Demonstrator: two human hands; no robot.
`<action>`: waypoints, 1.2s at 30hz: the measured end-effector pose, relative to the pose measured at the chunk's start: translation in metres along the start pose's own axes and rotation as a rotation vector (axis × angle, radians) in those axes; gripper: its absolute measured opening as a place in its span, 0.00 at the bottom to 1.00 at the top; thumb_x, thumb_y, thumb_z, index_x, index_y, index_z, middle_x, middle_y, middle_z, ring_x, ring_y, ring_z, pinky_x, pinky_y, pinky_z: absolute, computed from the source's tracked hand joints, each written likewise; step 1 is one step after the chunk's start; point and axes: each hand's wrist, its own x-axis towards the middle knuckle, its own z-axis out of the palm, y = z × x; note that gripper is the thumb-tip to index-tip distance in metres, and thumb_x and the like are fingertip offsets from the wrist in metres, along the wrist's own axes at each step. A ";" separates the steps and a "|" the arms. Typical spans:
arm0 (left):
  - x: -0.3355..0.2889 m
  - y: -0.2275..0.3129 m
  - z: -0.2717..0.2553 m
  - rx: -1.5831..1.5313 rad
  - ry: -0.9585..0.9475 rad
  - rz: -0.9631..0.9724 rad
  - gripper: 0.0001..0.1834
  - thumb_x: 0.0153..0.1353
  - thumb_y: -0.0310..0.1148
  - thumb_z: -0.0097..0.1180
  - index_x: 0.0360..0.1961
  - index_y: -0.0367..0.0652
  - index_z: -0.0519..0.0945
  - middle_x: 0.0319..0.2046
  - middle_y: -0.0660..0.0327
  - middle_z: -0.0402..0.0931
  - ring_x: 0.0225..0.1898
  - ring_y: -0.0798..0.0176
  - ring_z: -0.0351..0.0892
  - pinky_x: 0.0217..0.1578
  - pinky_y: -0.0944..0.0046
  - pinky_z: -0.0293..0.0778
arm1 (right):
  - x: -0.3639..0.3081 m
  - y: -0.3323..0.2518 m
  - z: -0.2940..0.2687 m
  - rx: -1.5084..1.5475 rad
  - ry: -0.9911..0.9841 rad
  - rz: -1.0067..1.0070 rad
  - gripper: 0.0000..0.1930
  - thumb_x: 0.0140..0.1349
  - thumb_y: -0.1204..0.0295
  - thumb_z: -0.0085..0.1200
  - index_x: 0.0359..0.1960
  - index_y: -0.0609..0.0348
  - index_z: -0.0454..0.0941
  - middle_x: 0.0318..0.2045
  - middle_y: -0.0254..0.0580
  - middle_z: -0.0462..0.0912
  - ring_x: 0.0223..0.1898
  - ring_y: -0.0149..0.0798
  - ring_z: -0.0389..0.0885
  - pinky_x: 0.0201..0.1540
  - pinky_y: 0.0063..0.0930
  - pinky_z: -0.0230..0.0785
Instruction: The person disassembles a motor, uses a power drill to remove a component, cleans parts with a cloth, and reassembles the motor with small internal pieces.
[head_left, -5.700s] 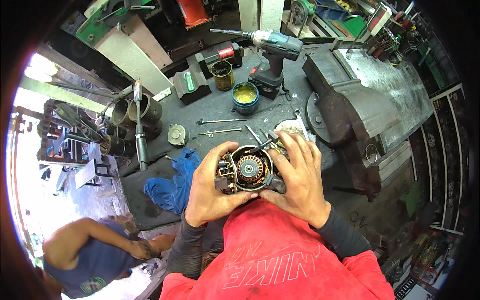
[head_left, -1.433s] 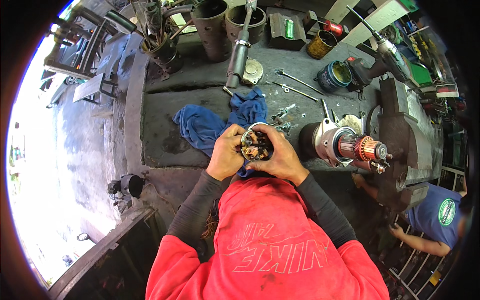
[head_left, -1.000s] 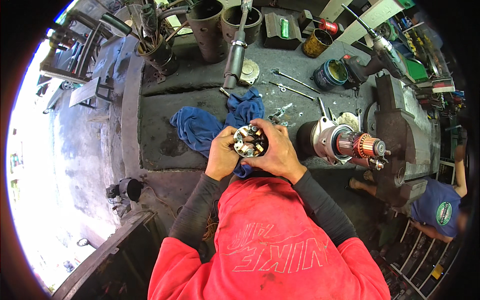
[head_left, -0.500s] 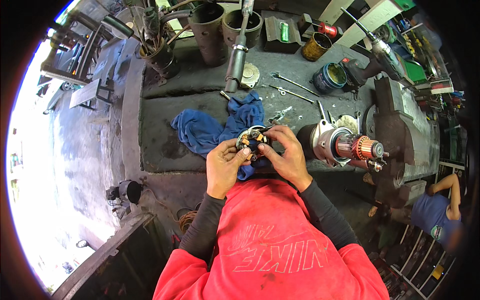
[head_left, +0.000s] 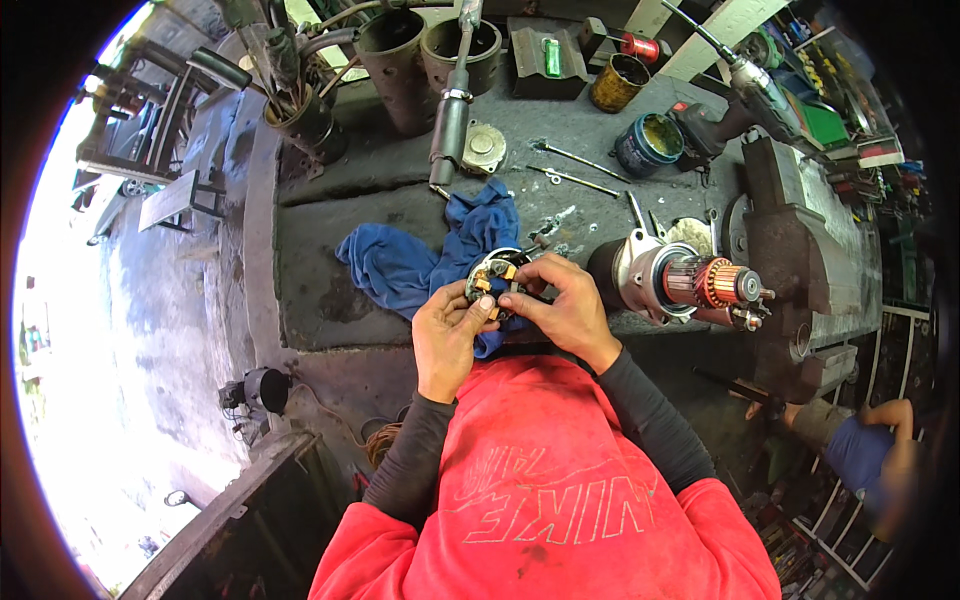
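Note:
Both hands hold a round brush holder [head_left: 497, 271] with copper-coloured brushes, its open face turned up, at the bench's near edge. My left hand [head_left: 446, 335] grips its left side, thumb pressed on the lower rim. My right hand [head_left: 570, 306] pinches the right side, the thumb reaching onto the face and the fingers curled behind. A crumpled blue cloth [head_left: 388, 268] lies under and left of the part. Right of my right hand is a starter motor housing [head_left: 640, 272], with a copper-wound armature [head_left: 700, 281] sticking out.
On the dark workbench [head_left: 335, 215] lie a round metal cover [head_left: 484, 146] and slim rods [head_left: 580, 160]. A blue tub [head_left: 650, 145], a rusty can [head_left: 619, 84] and a cordless impact driver [head_left: 715, 130] stand behind. A heavy vise [head_left: 790, 240] is at right. Another person [head_left: 860, 450] is at far right.
My right thumb has shifted slightly left across the brush holder's face. The whole view has moved a little. The other person at far right has moved downward in view.

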 end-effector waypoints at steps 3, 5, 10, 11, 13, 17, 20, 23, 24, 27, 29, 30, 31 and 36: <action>0.004 0.004 -0.002 0.008 -0.081 0.012 0.20 0.75 0.25 0.62 0.64 0.26 0.77 0.48 0.52 0.86 0.45 0.63 0.89 0.44 0.66 0.89 | -0.004 -0.011 -0.005 -0.265 0.056 -0.295 0.12 0.58 0.68 0.76 0.41 0.55 0.89 0.37 0.38 0.82 0.41 0.42 0.81 0.46 0.39 0.68; 0.007 0.005 -0.001 -0.012 -0.097 -0.015 0.20 0.74 0.25 0.63 0.63 0.25 0.78 0.47 0.52 0.86 0.45 0.64 0.89 0.43 0.65 0.89 | -0.007 -0.016 -0.009 -0.303 0.092 -0.302 0.11 0.58 0.69 0.74 0.42 0.54 0.89 0.38 0.37 0.81 0.42 0.43 0.80 0.47 0.39 0.67; 0.010 0.011 -0.001 0.024 -0.140 -0.124 0.22 0.76 0.26 0.62 0.66 0.26 0.77 0.49 0.53 0.86 0.46 0.63 0.89 0.44 0.65 0.89 | -0.012 -0.014 -0.012 -0.289 0.110 -0.306 0.12 0.58 0.74 0.73 0.44 0.53 0.89 0.44 0.40 0.81 0.45 0.45 0.82 0.51 0.39 0.71; 0.009 0.012 0.000 0.050 -0.150 -0.141 0.22 0.77 0.27 0.60 0.66 0.27 0.77 0.51 0.52 0.86 0.48 0.62 0.89 0.44 0.65 0.89 | -0.014 -0.011 -0.011 -0.160 0.125 -0.265 0.13 0.59 0.75 0.72 0.46 0.55 0.88 0.46 0.40 0.81 0.46 0.43 0.82 0.51 0.38 0.73; 0.007 0.015 0.000 0.062 -0.163 -0.154 0.21 0.78 0.28 0.58 0.68 0.27 0.76 0.53 0.52 0.87 0.49 0.61 0.90 0.45 0.64 0.89 | -0.017 -0.002 -0.010 0.085 0.128 -0.152 0.14 0.61 0.77 0.71 0.49 0.57 0.86 0.48 0.41 0.82 0.48 0.40 0.83 0.52 0.36 0.76; 0.004 0.020 -0.002 -0.010 -0.174 -0.176 0.22 0.81 0.29 0.53 0.70 0.29 0.74 0.54 0.51 0.86 0.51 0.59 0.90 0.46 0.62 0.90 | -0.026 0.015 -0.012 1.013 0.117 0.330 0.14 0.72 0.82 0.60 0.57 0.67 0.79 0.50 0.44 0.85 0.46 0.31 0.86 0.46 0.26 0.83; 0.005 0.023 -0.004 -0.109 -0.236 -0.233 0.22 0.82 0.30 0.51 0.72 0.31 0.73 0.55 0.50 0.86 0.52 0.58 0.90 0.47 0.61 0.90 | -0.028 0.022 -0.010 0.825 -0.160 0.392 0.19 0.74 0.81 0.60 0.64 0.70 0.77 0.47 0.46 0.88 0.43 0.33 0.87 0.44 0.28 0.82; 0.003 0.024 -0.001 -0.108 -0.231 -0.261 0.23 0.82 0.31 0.50 0.72 0.31 0.72 0.56 0.51 0.85 0.53 0.57 0.90 0.48 0.60 0.90 | -0.024 0.024 -0.002 0.852 -0.137 0.369 0.20 0.73 0.80 0.62 0.65 0.71 0.79 0.39 0.42 0.89 0.34 0.29 0.86 0.34 0.23 0.79; 0.001 0.025 0.001 -0.087 -0.220 -0.263 0.23 0.82 0.31 0.50 0.72 0.32 0.72 0.56 0.51 0.85 0.53 0.57 0.90 0.48 0.60 0.90 | -0.021 0.025 0.000 0.852 -0.137 0.346 0.19 0.73 0.79 0.63 0.64 0.70 0.80 0.38 0.41 0.89 0.32 0.28 0.85 0.32 0.22 0.78; -0.005 0.028 0.003 -0.072 -0.158 -0.226 0.22 0.83 0.31 0.50 0.72 0.32 0.73 0.56 0.51 0.85 0.53 0.58 0.89 0.48 0.60 0.90 | -0.014 0.028 0.004 0.860 -0.199 0.395 0.16 0.73 0.81 0.61 0.61 0.69 0.83 0.35 0.37 0.88 0.29 0.25 0.84 0.28 0.20 0.75; -0.006 0.030 0.004 -0.058 -0.144 -0.247 0.23 0.83 0.31 0.50 0.72 0.32 0.72 0.57 0.51 0.85 0.52 0.59 0.89 0.48 0.61 0.89 | -0.010 0.031 0.006 0.869 -0.240 0.392 0.14 0.73 0.80 0.61 0.58 0.69 0.85 0.34 0.37 0.88 0.28 0.25 0.84 0.28 0.20 0.75; -0.007 0.030 0.004 -0.052 -0.122 -0.261 0.23 0.83 0.31 0.49 0.72 0.31 0.72 0.57 0.51 0.85 0.52 0.59 0.89 0.48 0.61 0.89 | -0.010 0.032 0.007 0.874 -0.264 0.391 0.12 0.74 0.80 0.61 0.56 0.69 0.86 0.34 0.36 0.88 0.27 0.25 0.83 0.28 0.20 0.75; -0.007 0.030 0.005 -0.034 -0.128 -0.245 0.23 0.83 0.31 0.50 0.73 0.31 0.72 0.57 0.51 0.85 0.52 0.59 0.89 0.47 0.62 0.89 | -0.011 0.033 0.009 0.905 -0.238 0.406 0.12 0.73 0.80 0.61 0.55 0.69 0.86 0.34 0.37 0.88 0.27 0.25 0.83 0.29 0.20 0.76; -0.005 0.029 0.013 0.021 -0.102 -0.193 0.24 0.83 0.31 0.50 0.74 0.30 0.71 0.56 0.51 0.86 0.49 0.61 0.90 0.45 0.64 0.89 | -0.014 0.039 0.018 1.057 -0.145 0.471 0.09 0.73 0.80 0.62 0.52 0.69 0.87 0.35 0.38 0.89 0.27 0.27 0.84 0.31 0.21 0.79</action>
